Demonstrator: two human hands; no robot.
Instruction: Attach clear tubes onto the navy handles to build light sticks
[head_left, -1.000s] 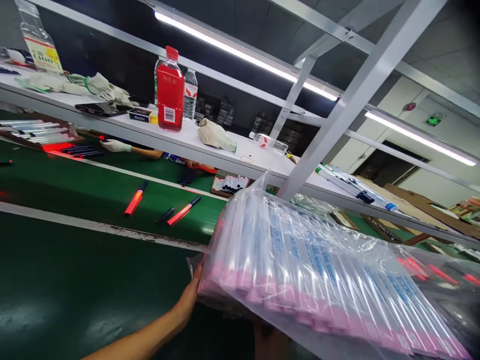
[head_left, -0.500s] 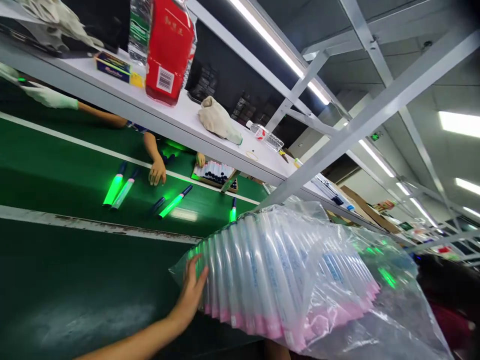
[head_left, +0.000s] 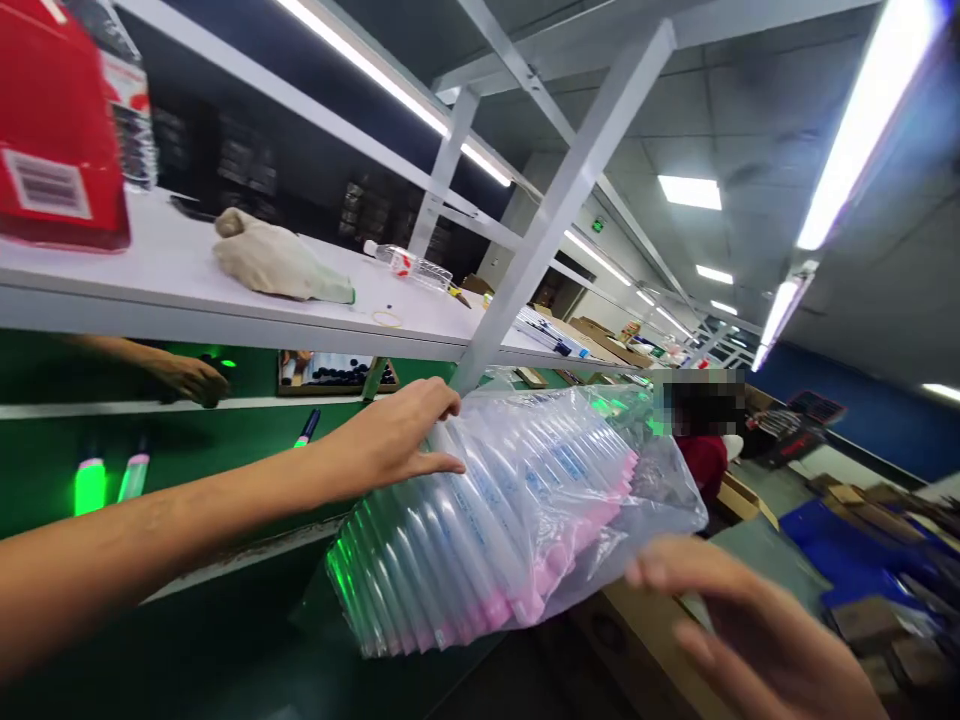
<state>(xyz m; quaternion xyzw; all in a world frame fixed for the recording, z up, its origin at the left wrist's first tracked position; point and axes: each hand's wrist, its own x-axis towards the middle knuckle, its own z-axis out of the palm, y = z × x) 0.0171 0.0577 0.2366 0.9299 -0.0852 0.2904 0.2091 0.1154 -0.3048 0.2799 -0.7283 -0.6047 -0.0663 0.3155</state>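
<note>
A clear plastic bag [head_left: 480, 500] packed with a row of translucent, pink-ended plastic tubes lies tilted in front of me. My left hand [head_left: 409, 430] has its fingers curled over the bag's upper edge and its thumb on the near side, gripping it. To the lower right, my right hand [head_left: 757, 625] is blurred, its thumb and fingers apart with nothing between them. It is near the bag's right end, seemingly apart from it. Green light tints the tubes at the left end.
Lit green tubes [head_left: 90, 485] stand on the green conveyor, where a co-worker's hand [head_left: 191, 378] reaches in. Above runs a white shelf [head_left: 165, 270] with a red jug [head_left: 60, 140], a glove [head_left: 274, 260] and a bottle [head_left: 412, 265]. A metal post [head_left: 562, 200] rises behind the bag.
The view has swung right. My left hand has moved from the bag's left end to its upper edge. My right hand has come into sight, off the bag.
</note>
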